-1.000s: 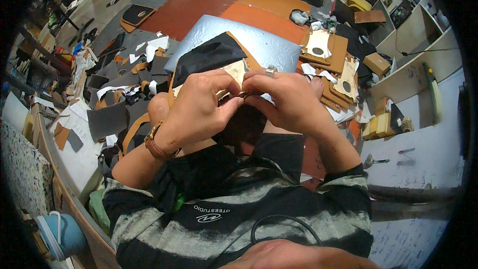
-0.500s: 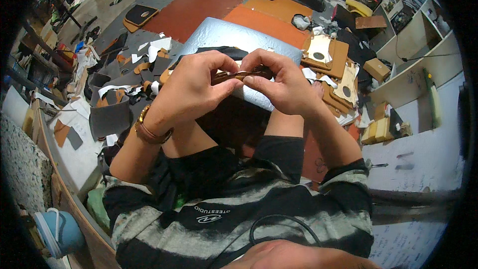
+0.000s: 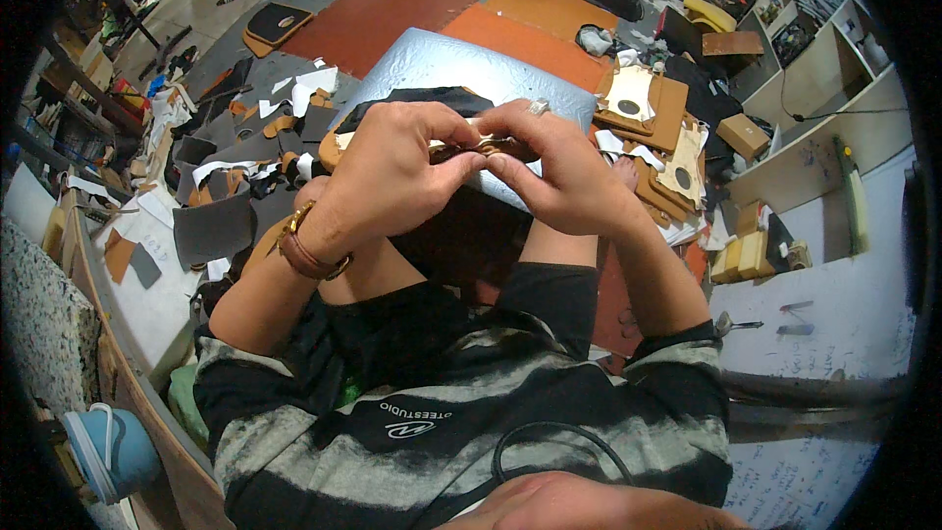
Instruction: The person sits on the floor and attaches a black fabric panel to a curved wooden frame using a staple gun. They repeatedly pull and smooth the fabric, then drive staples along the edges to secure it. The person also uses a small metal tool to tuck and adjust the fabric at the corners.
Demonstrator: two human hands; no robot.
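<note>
My left hand (image 3: pixel 392 167), with a brown-strapped watch (image 3: pixel 306 253) on its wrist, pinches the edge of a brown leather-like piece (image 3: pixel 446 151) between thumb and fingers. My right hand (image 3: pixel 564 167), wearing a ring, pinches the same edge close beside it, so that the two thumbs nearly meet. Most of the piece is hidden behind my fingers. Just beyond the hands, a black piece (image 3: pixel 432 97) and a tan-edged one (image 3: pixel 329 150) lie on a silver-covered slab (image 3: pixel 417 64) in front of my knees.
Right of the slab are stacks of tan leather panels with cream patterned pieces (image 3: pixel 633 93). Grey and white scraps (image 3: pixel 214 228) heap up on the left. Red-brown sheets (image 3: pixel 392 15) cover the floor ahead. Open shelves (image 3: pixel 834 69) stand at right, a blue bucket (image 3: pixel 128 451) at lower left.
Both hands keep their pinch on the brown piece. They have shifted slightly to the right, and the right hand has turned so that its ring now shows.
</note>
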